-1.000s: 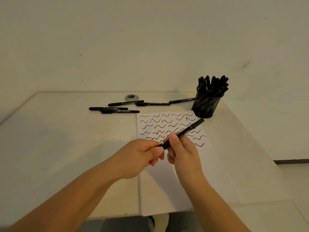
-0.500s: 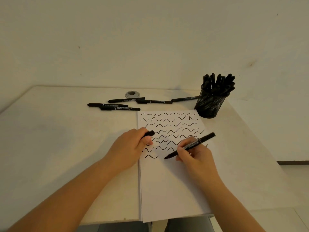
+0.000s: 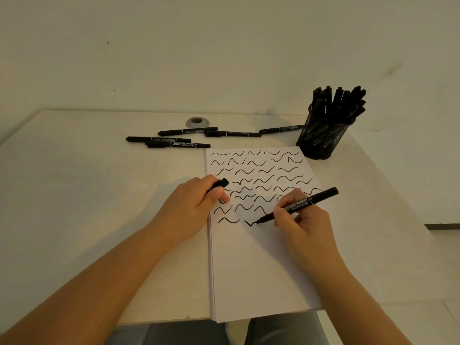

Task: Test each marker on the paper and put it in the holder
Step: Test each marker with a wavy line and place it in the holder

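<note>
Marker (image 3: 302, 204) in my right hand (image 3: 302, 221), pinched by thumb and curled fingers (image 3: 280, 212) around the barrel, tip down on the paper (image 3: 261, 265) just left of those fingers, a fresh wavy stroke (image 3: 251, 223) trailing off the tip. The capped back end slants up and away to the right, past my knuckles. My left hand (image 3: 191, 207) sits at the paper's left edge, fingers curled around the cap (image 3: 220, 183), whose black end pokes out beyond the thumb over the sheet. The paper lies flat on the desk (image 3: 87, 195) under both hands; rows of black squiggles (image 3: 258, 175) fill its far half, beyond my fingers, and the near half is blank white. Further out, ahead and to the right of my right fingers, the black mesh holder (image 3: 322, 140) stands upright just off the paper's far right corner, packed with black markers (image 3: 338, 103) standing on end. Ahead of my left fingers, five loose markers (image 3: 189, 139) lie flat on the desk beyond the paper's far edge, strung in a rough line toward the holder. Behind them, a round grey grommet (image 3: 197, 122) is set into the desk near the wall (image 3: 224, 46).
</note>
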The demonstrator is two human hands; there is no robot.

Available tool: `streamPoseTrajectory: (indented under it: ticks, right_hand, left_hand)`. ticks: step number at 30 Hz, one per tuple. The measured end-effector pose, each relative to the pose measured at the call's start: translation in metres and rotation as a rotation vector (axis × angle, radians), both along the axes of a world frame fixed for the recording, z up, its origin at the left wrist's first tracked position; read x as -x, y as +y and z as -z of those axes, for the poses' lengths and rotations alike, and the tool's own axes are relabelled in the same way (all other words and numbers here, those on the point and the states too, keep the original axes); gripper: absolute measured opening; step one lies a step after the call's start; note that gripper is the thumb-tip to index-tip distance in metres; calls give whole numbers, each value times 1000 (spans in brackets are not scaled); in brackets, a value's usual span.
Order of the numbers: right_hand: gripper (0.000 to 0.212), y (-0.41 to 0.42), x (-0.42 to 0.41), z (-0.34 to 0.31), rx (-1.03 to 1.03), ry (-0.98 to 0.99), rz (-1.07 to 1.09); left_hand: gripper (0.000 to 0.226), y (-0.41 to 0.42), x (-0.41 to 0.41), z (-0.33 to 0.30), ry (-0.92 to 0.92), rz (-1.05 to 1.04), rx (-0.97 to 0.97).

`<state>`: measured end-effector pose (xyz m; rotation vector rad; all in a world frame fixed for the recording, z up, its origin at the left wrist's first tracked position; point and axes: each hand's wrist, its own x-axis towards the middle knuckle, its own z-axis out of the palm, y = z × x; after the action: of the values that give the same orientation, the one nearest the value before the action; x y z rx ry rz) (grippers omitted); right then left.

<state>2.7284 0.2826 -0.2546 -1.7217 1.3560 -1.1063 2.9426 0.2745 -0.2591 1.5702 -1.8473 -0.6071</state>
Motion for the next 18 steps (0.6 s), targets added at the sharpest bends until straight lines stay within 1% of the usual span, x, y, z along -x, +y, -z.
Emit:
streamPoseTrajectory:
  ticks: [3,5,7,9,11,13,16,18]
  right_hand:
    - [10,-1,4,-1,61,-16,160]
    - [13,-1,6,-3,82,-81,259]
    - [16,-2,7,-4,74,-153,287]
    - [18,-2,6,-6,57,-180,264]
    - [17,-1,6,-8,30,-233,208]
    - [16,-1,7,-10,-11,-329,134]
    - [24,-2,9,-11,-83,-485,16]
    - [22,-2,9,-11,-120,-572,-61]
  left_hand:
    - [23,1,1,0,-12,-2,9]
    - [22,2,2,-1,-17,0,37]
    - [24,4,3,-3,-17,19,62]
    - [29,6,7,-3,-48,47,73]
    - [29,8,10,-4,-94,78,102]
    - [27,9,14,-5,-116,105,124]
    - [30,11,16,-7,-129,130,120]
    - [31,11,16,-8,-134,138,122]
